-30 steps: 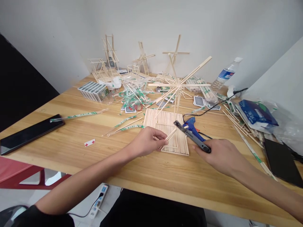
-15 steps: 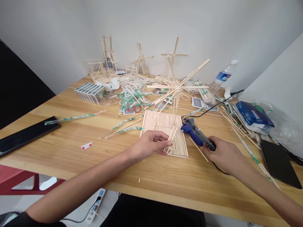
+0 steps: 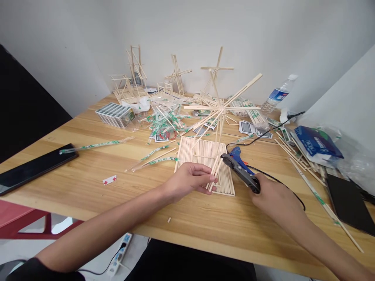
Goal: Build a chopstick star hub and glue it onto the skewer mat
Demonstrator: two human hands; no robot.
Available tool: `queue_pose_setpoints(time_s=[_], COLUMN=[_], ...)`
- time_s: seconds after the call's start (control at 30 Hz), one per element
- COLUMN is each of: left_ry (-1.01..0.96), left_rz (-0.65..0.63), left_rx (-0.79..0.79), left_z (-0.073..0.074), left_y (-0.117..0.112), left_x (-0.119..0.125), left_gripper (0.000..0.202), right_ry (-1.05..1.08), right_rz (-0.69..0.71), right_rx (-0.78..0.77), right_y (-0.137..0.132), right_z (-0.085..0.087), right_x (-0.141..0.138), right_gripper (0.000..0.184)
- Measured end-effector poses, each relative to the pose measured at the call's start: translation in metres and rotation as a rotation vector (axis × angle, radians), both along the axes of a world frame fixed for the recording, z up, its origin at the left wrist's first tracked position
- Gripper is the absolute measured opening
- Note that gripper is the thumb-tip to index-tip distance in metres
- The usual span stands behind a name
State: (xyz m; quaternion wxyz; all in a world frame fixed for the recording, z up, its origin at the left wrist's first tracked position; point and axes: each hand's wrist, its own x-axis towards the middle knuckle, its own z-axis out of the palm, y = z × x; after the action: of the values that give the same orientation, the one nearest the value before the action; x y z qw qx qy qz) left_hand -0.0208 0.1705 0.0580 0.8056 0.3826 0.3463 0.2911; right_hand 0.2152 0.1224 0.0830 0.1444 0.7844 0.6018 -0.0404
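My left hand (image 3: 195, 179) is closed around a few short wooden sticks (image 3: 216, 171), tilted up over a flat panel of wooden sticks (image 3: 202, 150) laid side by side. My right hand (image 3: 274, 199) grips a grey plier-like cutter (image 3: 241, 173). The cutter's head is close to the upper ends of the held sticks; whether it touches them I cannot tell. Behind the cutter lies a blue glue gun (image 3: 238, 155), partly covered by it. A star-shaped stick frame (image 3: 220, 108) rises at the panel's far edge.
At the back stand stick structures (image 3: 133, 74), green-printed wrappers (image 3: 164, 121) and a water bottle (image 3: 278, 93). A card rack (image 3: 114, 115) and phone (image 3: 38, 168) lie left. On the right are a blue packet (image 3: 318, 142) and a dark tablet (image 3: 350, 199). A black cord (image 3: 281, 181) runs near my right hand.
The cutter in my right hand has moved left, its head now near the held sticks. More of the glue gun's far side shows. A loose stick beside it is no longer visible.
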Motion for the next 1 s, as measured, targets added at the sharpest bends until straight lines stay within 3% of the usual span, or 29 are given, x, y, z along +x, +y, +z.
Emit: queue_pose_setpoints(time_s=[0.07,0.17,0.27,0.33,0.43,0.57,0.8,1.0], left_ry=[-0.02,-0.036,-0.017,0.003,0.03,0.045,0.056,0.038], left_rz=[0.012,0.016,-0.006,-0.026,-0.029,0.002,0.072,0.077], left_rx=[-0.013,-0.024,-0.011,0.009,0.038,0.078,0.045,0.011], left_z=[0.002,0.004,0.004,0.003,0.0,-0.001,0.001,-0.001], left_y=[-0.001,-0.002,-0.002,-0.003,-0.003,-0.003,-0.004,-0.002], left_x=[0.0,0.0,0.0,0.0,0.0,0.001,0.002,0.002], left_gripper=[0.046,0.047,0.044,0.042,0.044,0.046,0.052,0.053], right_ry=[0.136,0.66,1.195,1.369,1.481,1.583,1.603,1.598], right_rz=[-0.036,-0.125,-0.262,-0.316,-0.305,-0.293,-0.301,-0.281], right_rx=[0.051,0.245,0.407,0.459,0.519,0.488,0.535,0.562], right_y=[0.0,-0.005,-0.013,-0.014,-0.01,-0.005,0.001,0.003], right_z=[-0.002,-0.006,-0.007,-0.007,-0.007,-0.016,-0.03,-0.031], right_x=[0.006,0.006,-0.011,-0.028,-0.053,-0.072,-0.079,-0.08], right_gripper=[0.021,0.02,0.034,0.037,0.035,0.036,0.04,0.038])
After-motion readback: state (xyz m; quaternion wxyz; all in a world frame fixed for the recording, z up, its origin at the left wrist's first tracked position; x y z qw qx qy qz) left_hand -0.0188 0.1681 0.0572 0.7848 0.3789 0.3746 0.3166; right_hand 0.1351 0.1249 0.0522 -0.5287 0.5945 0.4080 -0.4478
